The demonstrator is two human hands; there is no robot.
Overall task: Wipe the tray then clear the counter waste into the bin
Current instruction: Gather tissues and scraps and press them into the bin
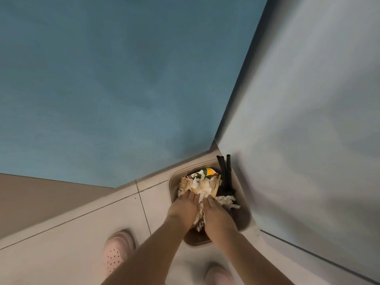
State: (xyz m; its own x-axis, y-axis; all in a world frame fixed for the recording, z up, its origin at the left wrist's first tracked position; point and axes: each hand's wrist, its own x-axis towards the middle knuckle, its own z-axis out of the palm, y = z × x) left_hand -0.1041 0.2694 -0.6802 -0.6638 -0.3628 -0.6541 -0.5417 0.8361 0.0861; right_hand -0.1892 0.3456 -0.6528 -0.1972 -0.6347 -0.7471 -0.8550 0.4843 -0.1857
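An indoor corner of a food or drinks place, likely a café or its kitchen, though which cannot be told. A pale tiled floor (82, 233) meets a blue wall (102, 79) and a grey panel (308, 99). The bin (173, 182) in that corner holds a printed cup (207, 172), black straws (225, 171) and wooden stirrers (216, 187).

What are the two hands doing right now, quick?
Left hand: open, fingers flat on the paper waste in the bin.
Right hand: open, also flat on that waste.
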